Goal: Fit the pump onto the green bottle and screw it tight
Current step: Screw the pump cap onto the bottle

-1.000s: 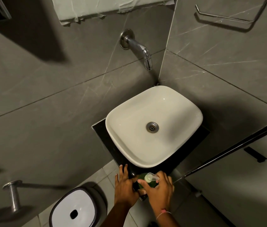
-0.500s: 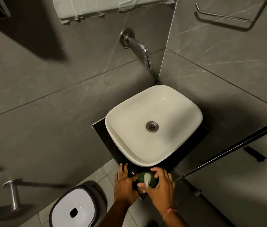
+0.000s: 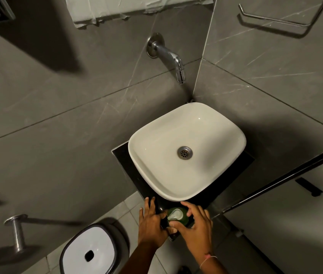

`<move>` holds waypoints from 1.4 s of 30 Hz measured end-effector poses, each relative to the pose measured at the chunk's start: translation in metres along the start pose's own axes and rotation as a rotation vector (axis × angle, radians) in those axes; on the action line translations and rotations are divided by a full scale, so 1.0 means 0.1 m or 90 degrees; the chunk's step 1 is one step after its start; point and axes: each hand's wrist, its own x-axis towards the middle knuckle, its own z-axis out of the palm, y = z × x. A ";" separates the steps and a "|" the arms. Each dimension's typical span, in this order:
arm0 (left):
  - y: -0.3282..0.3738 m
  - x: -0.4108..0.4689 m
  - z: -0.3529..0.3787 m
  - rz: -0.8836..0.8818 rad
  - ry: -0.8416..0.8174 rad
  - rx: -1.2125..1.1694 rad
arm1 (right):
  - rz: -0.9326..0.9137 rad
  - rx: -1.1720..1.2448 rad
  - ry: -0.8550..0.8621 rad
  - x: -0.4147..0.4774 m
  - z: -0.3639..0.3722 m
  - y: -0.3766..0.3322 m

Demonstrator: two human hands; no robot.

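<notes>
The green bottle (image 3: pixel 184 220) stands upright on the near corner of the black counter (image 3: pixel 123 155), seen from straight above. A pale, translucent pump head (image 3: pixel 174 215) sits on top of it, its spout pointing left. My left hand (image 3: pixel 151 224) presses against the bottle's left side, thumb on it, fingers spread over the counter edge. My right hand (image 3: pixel 195 228) curls around the pump from the right, its fingers reaching over the far side and the thumb at the near side. The bottle's body is mostly hidden under the pump and my hands.
A white basin (image 3: pixel 186 151) fills the counter just beyond the bottle, under a chrome wall tap (image 3: pixel 168 56). A white-lidded bin (image 3: pixel 91 252) stands on the floor at lower left. A metal holder (image 3: pixel 17 232) sticks out of the left wall.
The pump's spout has turned from pointing right, through pointing toward me, to pointing left. My right hand rotated around it; my left hand stayed against the bottle.
</notes>
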 end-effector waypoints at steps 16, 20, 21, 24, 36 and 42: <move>0.05 -0.03 -0.03 -0.011 -0.001 -0.007 | -0.071 -0.090 0.003 -0.03 0.01 0.01; 0.05 -0.04 -0.03 -0.005 -0.002 0.012 | 0.020 -0.040 0.066 -0.05 0.11 -0.06; 0.05 -0.04 -0.04 -0.006 -0.002 0.012 | 0.031 -0.034 0.073 -0.04 0.13 -0.07; 0.05 -0.03 -0.04 -0.003 -0.004 0.014 | 0.038 -0.040 0.062 -0.03 0.13 -0.05; 0.03 -0.03 -0.01 -0.006 0.003 0.009 | 0.032 -0.015 0.061 -0.02 0.16 0.08; 0.03 -0.03 0.00 -0.006 0.009 -0.001 | 0.017 0.043 0.063 -0.05 0.15 0.07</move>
